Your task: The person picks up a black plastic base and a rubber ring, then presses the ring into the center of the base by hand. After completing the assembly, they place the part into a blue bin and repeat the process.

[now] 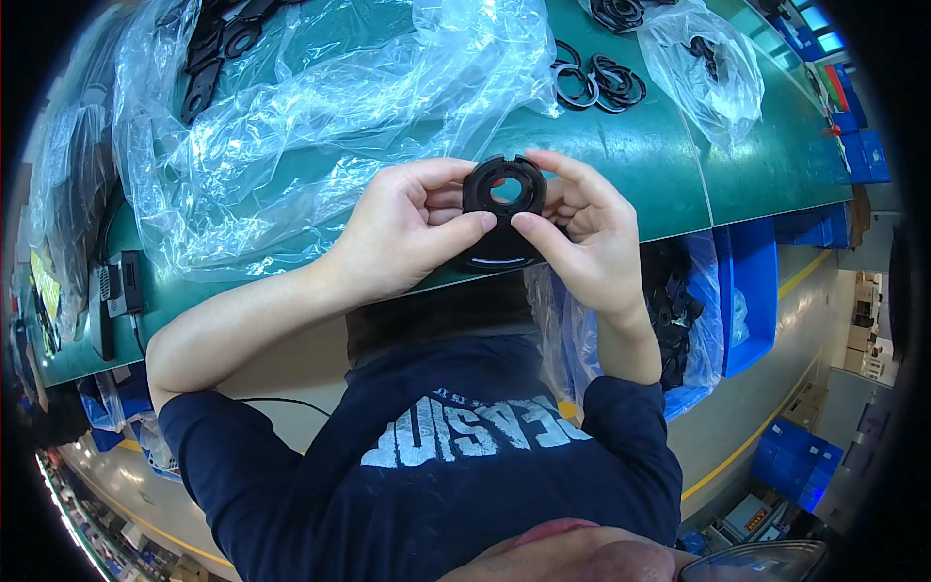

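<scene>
Between my two hands, over the near edge of the green table, I hold a black plastic part [530, 206] with a round ring-shaped end and a hole through it. My left hand [402, 223] grips its left side, with the thumb pressed on the front below the hole. On the other side my right hand [592, 228] pinches it, thumb on the front and index finger at the upper rim. A pale curved line shows on the lower portion of the part. Some of the fingers are hidden behind it.
Clear plastic sheeting [320, 126] covers much of the green table [621, 165], with flat black parts [201, 87] at its far left. Black rings [616, 82] lie beyond my hands, beside a clear bag [713, 92]. Below right stands a blue bin [752, 301] near black pieces [669, 310].
</scene>
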The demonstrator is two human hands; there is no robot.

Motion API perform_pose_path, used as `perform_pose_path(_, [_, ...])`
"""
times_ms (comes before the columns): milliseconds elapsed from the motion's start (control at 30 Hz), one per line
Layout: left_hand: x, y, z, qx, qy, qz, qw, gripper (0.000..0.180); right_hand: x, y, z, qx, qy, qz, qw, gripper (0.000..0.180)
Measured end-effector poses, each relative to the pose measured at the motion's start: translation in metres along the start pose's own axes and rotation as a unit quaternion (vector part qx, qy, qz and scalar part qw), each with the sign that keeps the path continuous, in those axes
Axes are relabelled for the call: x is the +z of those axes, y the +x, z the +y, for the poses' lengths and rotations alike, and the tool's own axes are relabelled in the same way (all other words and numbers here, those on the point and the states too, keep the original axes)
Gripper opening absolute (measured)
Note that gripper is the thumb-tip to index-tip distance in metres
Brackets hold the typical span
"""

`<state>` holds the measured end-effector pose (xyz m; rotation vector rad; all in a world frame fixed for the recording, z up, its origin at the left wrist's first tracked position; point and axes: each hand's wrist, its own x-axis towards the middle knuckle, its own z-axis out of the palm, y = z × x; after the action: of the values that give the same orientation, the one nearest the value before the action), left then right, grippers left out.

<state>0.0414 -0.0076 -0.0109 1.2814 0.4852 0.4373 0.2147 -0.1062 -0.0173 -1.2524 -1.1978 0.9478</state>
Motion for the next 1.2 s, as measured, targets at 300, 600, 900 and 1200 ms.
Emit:
perform_pose_path(300, [-0.001, 0.001, 0.001, -0.013, -0.01, -0.011, 1.0, 0.034, 0.006, -0.001, 0.002, -0.023, 0.031, 0.06, 0.997, 0.037])
perform_pose_path(600, [0.005, -0.003, 0.003, 0.068, -0.022, -0.031, 0.997, 0.039, 0.009, -0.001, 0.001, -0.078, 0.033, 0.132, 0.988, 0.012])
perform_pose_path(900, [0.002, -0.006, 0.013, 0.03, 0.062, -0.01, 0.998, 0.023, 0.021, -0.008, -0.009, -0.054, 0.053, 0.098, 0.992, 0.017])
perform_pose_path(1200, [0.005, -0.01, 0.014, 0.051, 0.06, -0.003, 0.997, 0.023, 0.015, -0.01, -0.012, -0.078, 0.059, 0.059, 0.993, 0.013])
